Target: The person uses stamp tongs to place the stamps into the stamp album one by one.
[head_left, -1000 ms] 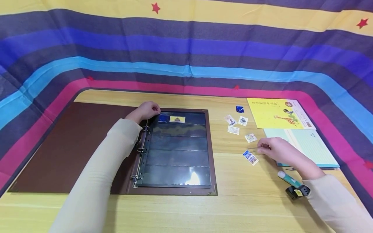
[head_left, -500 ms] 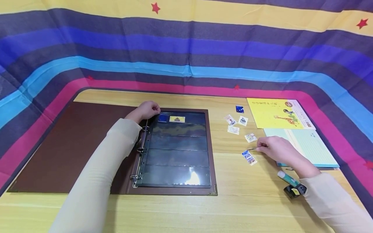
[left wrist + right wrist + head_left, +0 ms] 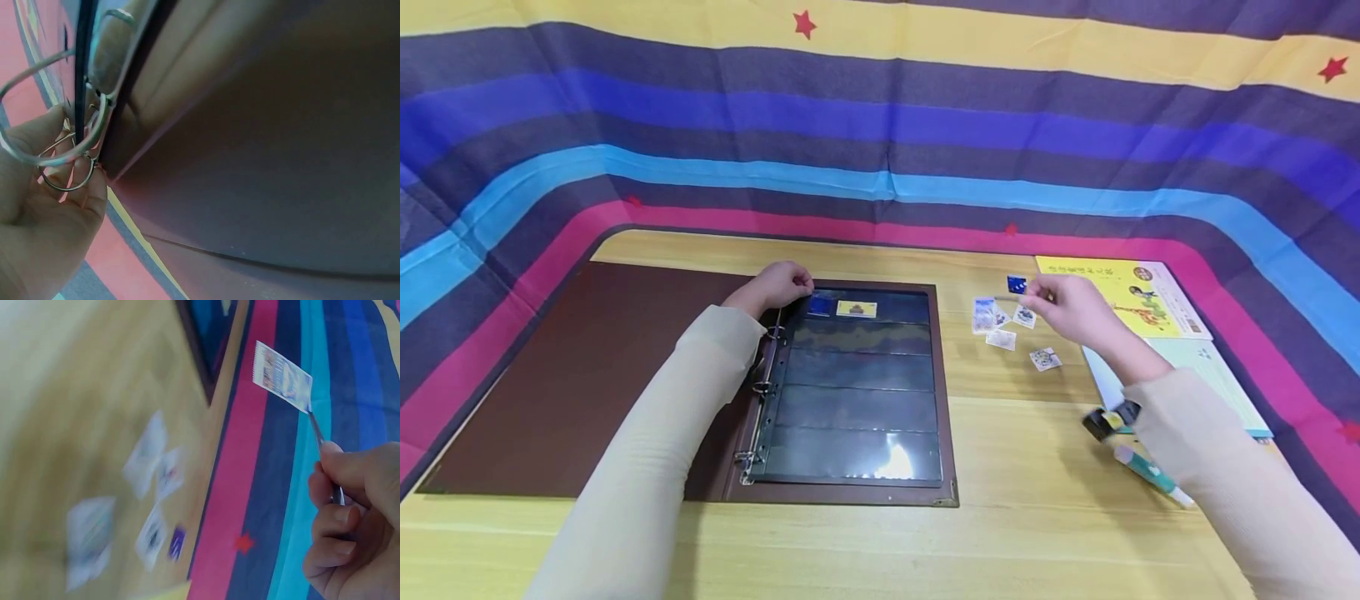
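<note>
An open brown stamp album lies on the table with a black pocket page on its rings. My left hand pinches the page's upper left corner; the left wrist view shows thumb and fingers beside a metal ring. A blue stamp and a yellow stamp sit in the top pocket row. My right hand grips tweezers between thumb and fingers. Their tips hold a blue and white stamp by one end, raised above the loose stamps right of the album.
One stamp lies nearer the front, and a dark blue one farther back. A yellow booklet and a light blue notebook are at the right. A green and white tube lies under the right forearm. Striped cloth hangs behind.
My right hand has lifted the stamp in the tweezers off the table and carried it away from me and leftward, over the loose stamps. The left hand stays at the page corner.
</note>
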`<state>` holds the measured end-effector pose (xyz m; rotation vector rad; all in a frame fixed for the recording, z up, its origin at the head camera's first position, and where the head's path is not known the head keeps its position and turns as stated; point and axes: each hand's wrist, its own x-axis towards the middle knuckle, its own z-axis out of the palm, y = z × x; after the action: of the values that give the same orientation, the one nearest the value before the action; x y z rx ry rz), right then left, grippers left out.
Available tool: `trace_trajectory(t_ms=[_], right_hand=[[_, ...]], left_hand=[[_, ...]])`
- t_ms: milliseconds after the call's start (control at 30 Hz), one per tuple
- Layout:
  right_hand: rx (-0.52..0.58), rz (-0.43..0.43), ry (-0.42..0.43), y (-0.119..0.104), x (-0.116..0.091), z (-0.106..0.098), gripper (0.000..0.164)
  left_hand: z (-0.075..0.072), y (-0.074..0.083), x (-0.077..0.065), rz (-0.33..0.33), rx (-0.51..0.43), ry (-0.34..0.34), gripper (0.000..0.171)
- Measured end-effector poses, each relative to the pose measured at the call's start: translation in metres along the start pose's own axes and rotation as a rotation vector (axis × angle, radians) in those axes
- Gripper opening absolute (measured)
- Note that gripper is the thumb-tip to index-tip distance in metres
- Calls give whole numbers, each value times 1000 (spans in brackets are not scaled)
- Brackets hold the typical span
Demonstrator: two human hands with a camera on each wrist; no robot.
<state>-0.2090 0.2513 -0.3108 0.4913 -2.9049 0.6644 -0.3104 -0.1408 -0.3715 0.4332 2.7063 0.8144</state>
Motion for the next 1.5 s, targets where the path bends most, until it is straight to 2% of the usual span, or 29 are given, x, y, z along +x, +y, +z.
trace_trajectory(t_ms=[167,267,500,633,800,1300,1500], right_hand=[[32,31,27,-21,48,20,16],[36,61,39,-30,70,35,15],[51,187,54,-39,99,64,16],[66,233,43,-39,105,75,15],[62,244,-32,-38,106,83,15],[-18,153,-247,-37,97,84,14],[-80,136,-294,-35,99,78,13]], left_hand=[[1,-1,0,17,-1,2,11],[2,0,1,30,-6,0,9],[4,3,1,48,-21,11,6],[5,5,1,54,-13,18,5],[4,5,0,59,-16,18,6],[3,8,0,49,-37,23,6],[2,10,-1,48,-27,22,6]])
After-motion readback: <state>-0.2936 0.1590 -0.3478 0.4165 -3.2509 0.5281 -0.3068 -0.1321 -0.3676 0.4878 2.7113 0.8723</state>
